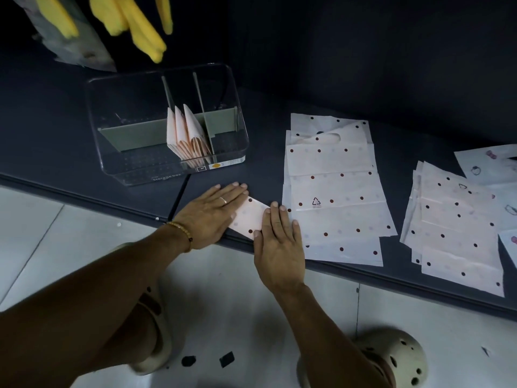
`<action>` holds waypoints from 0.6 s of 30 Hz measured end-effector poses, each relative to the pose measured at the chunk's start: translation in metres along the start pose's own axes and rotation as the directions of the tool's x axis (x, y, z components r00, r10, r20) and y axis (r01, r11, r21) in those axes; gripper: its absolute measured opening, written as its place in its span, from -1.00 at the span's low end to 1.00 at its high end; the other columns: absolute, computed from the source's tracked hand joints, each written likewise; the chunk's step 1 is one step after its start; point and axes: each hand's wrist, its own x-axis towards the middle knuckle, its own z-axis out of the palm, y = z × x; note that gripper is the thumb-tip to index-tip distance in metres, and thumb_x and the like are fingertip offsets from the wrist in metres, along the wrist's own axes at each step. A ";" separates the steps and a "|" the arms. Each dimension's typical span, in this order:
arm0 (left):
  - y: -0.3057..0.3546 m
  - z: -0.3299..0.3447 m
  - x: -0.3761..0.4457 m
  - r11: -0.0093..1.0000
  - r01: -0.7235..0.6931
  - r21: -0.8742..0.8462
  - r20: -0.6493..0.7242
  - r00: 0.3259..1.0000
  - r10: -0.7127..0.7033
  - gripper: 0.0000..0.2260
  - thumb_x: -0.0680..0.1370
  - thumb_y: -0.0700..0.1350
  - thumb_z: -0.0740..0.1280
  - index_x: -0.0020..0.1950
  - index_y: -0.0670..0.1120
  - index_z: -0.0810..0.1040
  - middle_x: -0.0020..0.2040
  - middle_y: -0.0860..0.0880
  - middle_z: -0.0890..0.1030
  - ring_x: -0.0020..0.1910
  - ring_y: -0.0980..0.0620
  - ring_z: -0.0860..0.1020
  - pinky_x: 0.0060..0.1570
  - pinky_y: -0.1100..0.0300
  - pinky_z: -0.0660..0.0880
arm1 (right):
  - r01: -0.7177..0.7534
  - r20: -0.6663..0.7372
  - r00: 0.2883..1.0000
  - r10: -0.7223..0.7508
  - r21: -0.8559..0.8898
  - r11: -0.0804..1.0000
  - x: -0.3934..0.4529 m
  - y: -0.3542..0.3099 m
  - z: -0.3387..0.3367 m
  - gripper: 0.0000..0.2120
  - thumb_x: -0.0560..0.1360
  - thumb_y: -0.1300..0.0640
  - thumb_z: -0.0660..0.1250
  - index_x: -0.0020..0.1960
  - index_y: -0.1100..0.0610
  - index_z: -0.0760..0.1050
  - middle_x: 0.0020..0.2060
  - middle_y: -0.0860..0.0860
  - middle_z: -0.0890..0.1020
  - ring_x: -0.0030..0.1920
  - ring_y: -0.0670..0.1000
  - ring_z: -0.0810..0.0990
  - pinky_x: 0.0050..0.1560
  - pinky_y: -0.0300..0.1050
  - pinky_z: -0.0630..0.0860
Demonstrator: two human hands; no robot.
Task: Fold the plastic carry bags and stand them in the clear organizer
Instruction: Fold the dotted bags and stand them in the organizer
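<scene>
At the bottom of the frame two bare forearms reach up from a pale tiled floor (84,233), a cream perforated clog (397,357) showing at lower right; both hands lie flat, fingers straight and together, gripping nothing, pressing down on a small folded pink plastic carry bag with dark dots (250,218) at the near edge of the dark grey shelf surface (349,107); the left hand (212,214), ringed and with a beaded bracelet at the wrist, covers the bag's left end, while the right hand (279,242) covers its right end, so the bag shows only between them, its long axis running left to right across the centre of the frame; just right of the right hand lies a flat stack of unfolded dotted pink bags (333,189), and further right a second such stack (456,228); the clear plastic organizer with grey dividers (134,169) stands up and to the left of the bag, nearer the left hand, with three folded bags (186,133) already upright in its middle compartment; yellow gloves (140,21) hang at upper left.
</scene>
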 end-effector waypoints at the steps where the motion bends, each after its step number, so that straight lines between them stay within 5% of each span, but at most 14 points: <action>1: -0.007 -0.002 -0.002 1.000 0.022 0.005 0.006 1.000 -0.022 -0.47 0.65 0.00 -0.05 0.49 0.05 -0.32 0.53 0.09 -0.24 0.46 0.18 -0.33 0.40 0.24 -0.37 | 0.003 0.015 1.000 -0.003 -0.001 1.000 0.000 0.000 0.000 -0.46 0.64 -0.04 0.02 0.55 0.16 0.05 0.55 0.06 0.05 0.54 0.01 -0.09 0.48 -0.02 -0.20; 5: -0.023 -0.010 -0.004 0.993 0.100 0.059 0.026 0.994 -0.102 -0.48 0.65 0.04 -0.07 0.52 0.05 -0.28 0.56 0.06 -0.18 0.50 0.10 -0.27 0.45 0.11 -0.32 | 0.011 0.032 0.999 -0.011 -0.015 1.000 0.001 0.001 0.003 -0.46 0.65 -0.06 -0.05 0.56 0.14 0.00 0.56 0.04 -0.02 0.54 0.01 -0.15 0.46 -0.05 -0.27; 8: -0.011 -0.015 0.004 0.985 0.075 0.154 -0.035 0.997 -0.071 -0.49 0.64 -0.01 0.03 0.56 -0.02 -0.06 0.57 0.00 0.00 0.54 0.01 -0.09 0.45 0.06 -0.25 | 0.010 0.030 0.999 -0.009 -0.019 1.000 0.000 0.001 0.002 -0.46 0.65 -0.04 -0.03 0.56 0.15 0.02 0.56 0.05 0.00 0.55 0.02 -0.13 0.49 -0.04 -0.22; 10: 0.004 -0.019 0.014 0.988 0.050 0.144 -0.088 0.995 -0.037 -0.53 0.63 -0.03 0.10 0.53 -0.04 0.14 0.51 -0.04 0.22 0.48 -0.04 0.15 0.46 0.07 -0.02 | 0.013 0.021 1.000 -0.013 -0.005 1.000 -0.001 0.001 0.001 -0.47 0.65 -0.03 0.00 0.55 0.16 0.06 0.55 0.06 0.04 0.55 0.03 -0.07 0.51 -0.01 -0.14; 14: 0.020 -0.028 0.032 0.988 0.139 0.062 -0.174 0.977 -0.126 -0.72 0.58 -0.01 0.22 0.27 0.00 0.44 0.24 -0.06 0.44 0.21 -0.06 0.38 0.20 0.05 0.26 | 0.014 -0.013 1.000 -0.013 0.041 0.999 -0.001 0.000 -0.001 -0.49 0.63 0.00 0.11 0.51 0.19 0.19 0.52 0.09 0.17 0.53 0.07 0.08 0.49 0.03 -0.02; 18: 0.020 -0.038 0.036 0.973 0.215 -0.085 -0.064 0.973 -0.220 -0.88 0.56 -0.04 0.27 0.07 -0.02 0.48 0.11 -0.06 0.49 0.13 -0.06 0.45 0.13 0.07 0.33 | 0.043 0.026 0.999 -0.044 0.012 0.999 0.001 0.003 -0.002 -0.48 0.65 -0.04 0.02 0.55 0.15 0.10 0.55 0.06 0.08 0.55 0.04 -0.02 0.49 -0.04 -0.18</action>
